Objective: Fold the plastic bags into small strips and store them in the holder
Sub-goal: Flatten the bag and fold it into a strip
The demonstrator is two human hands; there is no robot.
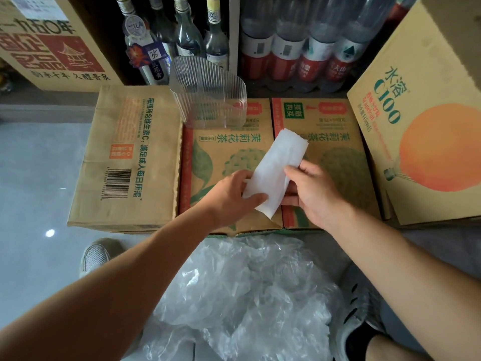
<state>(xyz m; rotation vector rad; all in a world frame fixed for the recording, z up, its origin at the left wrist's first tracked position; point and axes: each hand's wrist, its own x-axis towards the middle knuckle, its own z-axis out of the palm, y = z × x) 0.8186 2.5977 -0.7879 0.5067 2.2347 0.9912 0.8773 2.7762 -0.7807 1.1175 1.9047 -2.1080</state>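
Left hand (231,194) is pinching the near end of the folded bag strip (278,165), thumb laid over the top and fingers tucked under. Right hand (315,194) grips the strip's right edge with curled fingers, so both hands are on it. The strip is white, flat-ish, angled up and to the right just above the tea boxes (223,152). On the left there's grey floor (39,165) and a plain brown box (125,157). The clear ribbed holder (208,97) stands on the boxes behind the hands, well apart from the strip. An orange-print box (429,113) leans on the right, with bottles (299,48) lined up at the back. A loose pile of clear bags (247,295) sits between the forearms.
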